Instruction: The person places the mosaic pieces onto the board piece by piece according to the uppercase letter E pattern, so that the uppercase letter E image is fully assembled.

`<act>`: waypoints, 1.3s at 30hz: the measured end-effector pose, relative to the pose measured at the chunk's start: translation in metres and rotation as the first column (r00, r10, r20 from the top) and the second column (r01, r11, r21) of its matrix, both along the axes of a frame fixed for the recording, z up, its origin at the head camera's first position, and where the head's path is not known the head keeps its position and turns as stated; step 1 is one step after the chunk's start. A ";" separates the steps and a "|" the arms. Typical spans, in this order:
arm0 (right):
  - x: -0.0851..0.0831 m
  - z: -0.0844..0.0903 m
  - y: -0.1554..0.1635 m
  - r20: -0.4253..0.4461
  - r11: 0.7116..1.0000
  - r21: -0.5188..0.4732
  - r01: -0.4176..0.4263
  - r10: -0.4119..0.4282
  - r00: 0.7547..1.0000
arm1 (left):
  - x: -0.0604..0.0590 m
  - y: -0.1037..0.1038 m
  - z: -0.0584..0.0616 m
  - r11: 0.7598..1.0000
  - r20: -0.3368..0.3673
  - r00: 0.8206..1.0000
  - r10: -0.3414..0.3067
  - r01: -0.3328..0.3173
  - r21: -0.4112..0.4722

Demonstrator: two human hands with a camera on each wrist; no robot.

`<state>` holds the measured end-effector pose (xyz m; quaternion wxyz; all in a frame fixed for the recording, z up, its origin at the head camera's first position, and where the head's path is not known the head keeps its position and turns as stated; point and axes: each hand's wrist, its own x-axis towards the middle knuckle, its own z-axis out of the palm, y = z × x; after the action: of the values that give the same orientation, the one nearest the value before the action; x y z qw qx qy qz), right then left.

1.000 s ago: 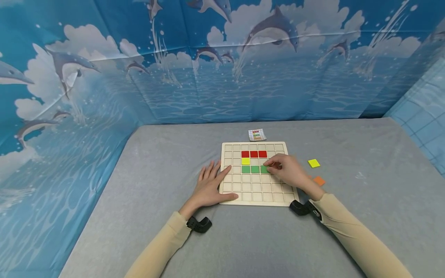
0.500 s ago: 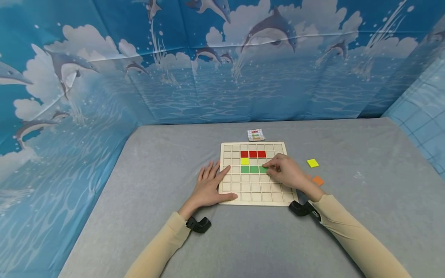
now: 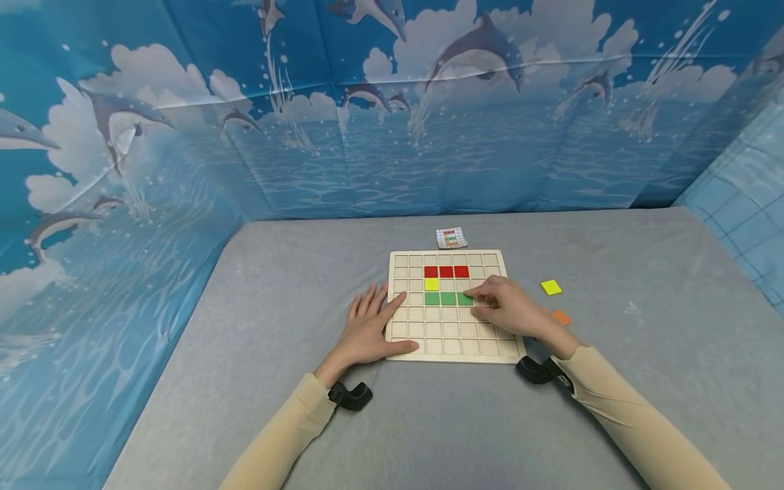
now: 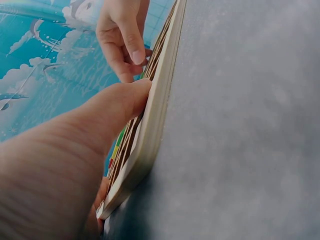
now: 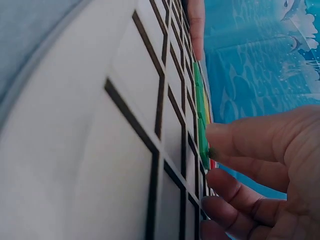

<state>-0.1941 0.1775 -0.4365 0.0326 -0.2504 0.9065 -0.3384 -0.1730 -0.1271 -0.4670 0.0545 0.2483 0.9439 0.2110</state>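
In the head view a wooden grid board (image 3: 452,350) lies on the grey table. Three red tiles (image 3: 446,272) form a row on it, with one yellow tile (image 3: 431,284) beneath the leftmost and three green tiles (image 3: 448,299) in a row lower down. My left hand (image 3: 367,333) rests spread on the board's left edge, its thumb near the lower corner. Over the right half, my right hand (image 3: 511,306) has a fingertip at the rightmost green tile (image 5: 202,142). Its thumb and fingers stand apart, with no tile visible between them.
A loose yellow tile (image 3: 550,288) and an orange tile (image 3: 560,318) lie right of the board, the orange one partly hidden by the right hand. A small pattern card (image 3: 451,237) lies behind the board. A dolphin-printed curtain (image 3: 392,163) hangs behind the table.
The thumb and fingers of my right hand have spread apart at the rightmost green tile, and the wrist has shifted slightly right. My left hand stays in place on the board.
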 end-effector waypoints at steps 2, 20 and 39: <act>0.002 0.002 0.002 0.019 1.000 -0.018 -0.001 0.001 1.000 | 0.000 0.000 0.000 1.000 0.002 1.000 -0.001 0.001 0.005; 0.004 0.011 0.068 0.005 0.934 0.094 0.345 -0.347 0.938 | -0.001 0.000 -0.002 1.000 -0.008 1.000 0.007 -0.007 0.004; -0.001 0.007 0.094 0.082 0.824 0.263 0.503 -0.538 0.839 | -0.002 0.000 -0.005 1.000 0.003 1.000 0.005 -0.005 0.012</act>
<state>-0.1953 0.2714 -0.4294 0.0369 0.0391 0.9681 -0.2449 -0.1747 -0.1275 -0.4718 0.0537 0.2460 0.9431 0.2172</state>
